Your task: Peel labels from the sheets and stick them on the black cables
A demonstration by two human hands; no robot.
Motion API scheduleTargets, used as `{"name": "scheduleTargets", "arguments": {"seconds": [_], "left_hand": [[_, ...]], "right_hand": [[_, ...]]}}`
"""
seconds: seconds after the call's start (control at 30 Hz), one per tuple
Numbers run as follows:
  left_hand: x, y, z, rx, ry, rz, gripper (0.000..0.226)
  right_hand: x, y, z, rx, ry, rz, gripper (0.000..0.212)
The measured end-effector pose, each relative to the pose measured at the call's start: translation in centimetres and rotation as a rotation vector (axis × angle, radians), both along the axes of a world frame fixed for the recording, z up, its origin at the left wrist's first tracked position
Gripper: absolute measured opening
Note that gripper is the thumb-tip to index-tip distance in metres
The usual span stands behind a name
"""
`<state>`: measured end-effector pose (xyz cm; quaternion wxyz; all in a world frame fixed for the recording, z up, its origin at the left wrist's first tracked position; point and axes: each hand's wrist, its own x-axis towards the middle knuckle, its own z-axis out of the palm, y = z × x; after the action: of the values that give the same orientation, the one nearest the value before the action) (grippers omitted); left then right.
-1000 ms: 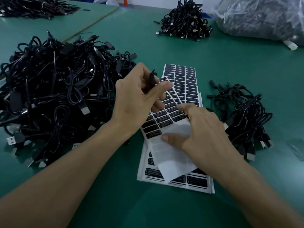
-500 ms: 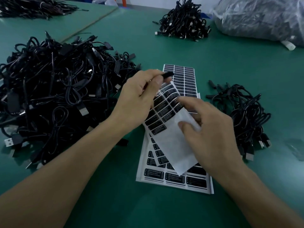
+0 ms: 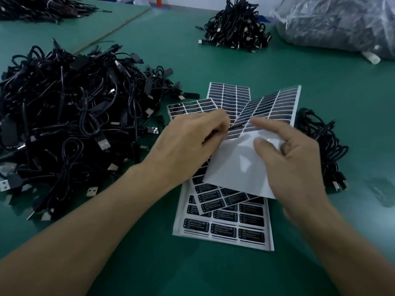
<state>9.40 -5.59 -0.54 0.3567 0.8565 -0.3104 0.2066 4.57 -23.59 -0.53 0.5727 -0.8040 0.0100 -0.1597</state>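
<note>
My right hand [image 3: 292, 165] holds a label sheet [image 3: 271, 107] lifted off the green table, thumb pinching its bare white part. My left hand [image 3: 188, 144] has curled fingers at the lowest row of black labels on that sheet. A dark piece shows under those fingers, seemingly the end of the black cable it held; most of it is hidden. More label sheets [image 3: 224, 229] lie flat below, printed black on white. A big heap of black cables [image 3: 64, 116] sits to the left, and a small bunch of cables [image 3: 322, 144] lies to the right behind my right hand.
Another cable pile [image 3: 235, 26] lies far across the green table [image 3: 149, 270], a clear plastic bag of cables [image 3: 342, 22] sits at the far right, and more cables [image 3: 32, 7] lie at the far left. A seam runs between two table tops at the upper left.
My right hand has raised and turned the top sheet to the right. My left hand has come down from holding the cable end up to the sheet's label rows.
</note>
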Motion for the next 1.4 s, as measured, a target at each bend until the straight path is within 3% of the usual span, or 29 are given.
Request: {"name": "scheduleTargets", "arguments": {"seconds": [0.2, 0.57, 0.83, 1.07, 1.4], "left_hand": [[-0.1, -0.3, -0.3, 0.032, 0.048, 0.062, 0.027], [-0.7, -0.6, 0.1, 0.029, 0.131, 0.071, 0.019], [-0.6, -0.8, -0.1, 0.044, 0.141, 0.015, 0.021], [-0.8, -0.7, 0.1, -0.022, 0.109, 0.046, 0.015], [-0.8, -0.8, -0.1, -0.206, 0.368, 0.015, 0.010]], "right_hand": [[0.0, 0.1, -0.5, -0.004, 0.020, 0.047, 0.044], [0.0, 0.3, -0.3, 0.080, 0.017, -0.008, 0.049], [-0.1, 0.6, -0.4, -0.049, 0.047, 0.128, 0.030], [-0.2, 1.0, -0.2, 0.062, -0.002, 0.058, 0.027], [-0.6, 1.2, -0.2, -0.017, -0.027, 0.044, 0.026]]}}
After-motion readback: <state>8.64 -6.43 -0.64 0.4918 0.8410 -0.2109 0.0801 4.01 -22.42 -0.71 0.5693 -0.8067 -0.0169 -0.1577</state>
